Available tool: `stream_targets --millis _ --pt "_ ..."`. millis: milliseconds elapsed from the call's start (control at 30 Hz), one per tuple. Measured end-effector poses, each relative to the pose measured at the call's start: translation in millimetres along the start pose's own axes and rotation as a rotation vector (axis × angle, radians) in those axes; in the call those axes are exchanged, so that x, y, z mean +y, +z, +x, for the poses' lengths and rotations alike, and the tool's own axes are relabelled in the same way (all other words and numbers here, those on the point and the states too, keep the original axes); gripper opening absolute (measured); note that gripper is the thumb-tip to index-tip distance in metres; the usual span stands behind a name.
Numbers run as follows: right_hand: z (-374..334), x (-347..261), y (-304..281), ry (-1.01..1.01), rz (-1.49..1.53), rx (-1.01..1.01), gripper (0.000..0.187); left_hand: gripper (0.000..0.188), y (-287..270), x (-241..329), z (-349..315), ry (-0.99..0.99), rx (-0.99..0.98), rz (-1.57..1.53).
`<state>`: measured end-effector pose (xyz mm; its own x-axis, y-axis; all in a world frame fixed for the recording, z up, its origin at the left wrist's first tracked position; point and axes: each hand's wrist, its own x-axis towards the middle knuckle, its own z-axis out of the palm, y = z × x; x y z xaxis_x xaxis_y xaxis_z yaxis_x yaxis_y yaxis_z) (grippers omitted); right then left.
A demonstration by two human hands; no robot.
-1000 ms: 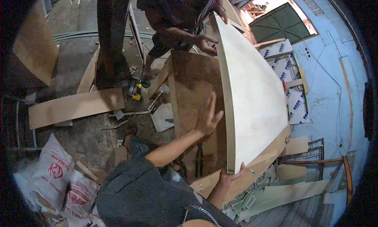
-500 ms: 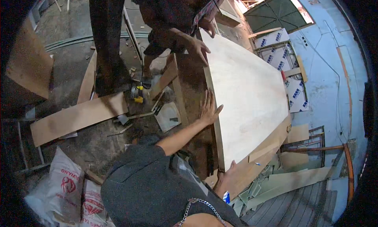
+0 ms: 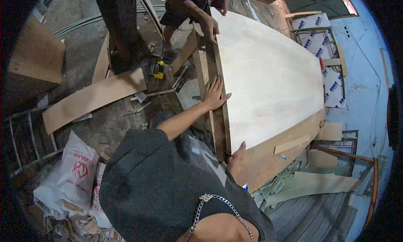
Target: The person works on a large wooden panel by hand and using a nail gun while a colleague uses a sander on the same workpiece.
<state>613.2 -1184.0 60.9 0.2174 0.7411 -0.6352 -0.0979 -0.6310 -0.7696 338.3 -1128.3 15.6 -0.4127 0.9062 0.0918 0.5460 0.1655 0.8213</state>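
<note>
A large white panel lies over a brown board and wooden framing. My left hand rests against its left edge, fingers stretched out along the side and the thumb at the top edge. At the near left corner, my right hand grips the panel, its thumb up against the end and the other fingers mostly hidden. Across from me, another person's hand is on the panel's far left edge, and that person's second hand is at the far corner.
Beneath the panel, the brown board juts out toward me. A yellow-and-black power tool and a curved plywood strip lie on the cluttered floor. White sacks stand at lower left. Green-grey offcuts lie at right, near a blue wall.
The whole view has shifted. The panel has slid slightly left over the brown board, more of which shows along its near edge. Both my hands stay on the panel.
</note>
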Motion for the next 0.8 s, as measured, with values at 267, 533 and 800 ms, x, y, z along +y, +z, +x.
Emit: stream_targets --millis 267,533,800 --pt "99.6 42.7 -84.5 -0.110 -0.090 -0.041 0.071 0.085 7.7 5.2 -7.9 0.037 0.054 -0.131" --pt "-9.7 -7.0 -21.1 0.031 -0.043 0.019 0.080 0.079 19.6 -15.1 31.7 -0.097 0.295 -0.066" --pt "-14.2 -7.2 -9.2 -0.091 -0.100 0.116 0.078 0.077 29.5 9.4 -20.1 0.095 0.240 -0.070"
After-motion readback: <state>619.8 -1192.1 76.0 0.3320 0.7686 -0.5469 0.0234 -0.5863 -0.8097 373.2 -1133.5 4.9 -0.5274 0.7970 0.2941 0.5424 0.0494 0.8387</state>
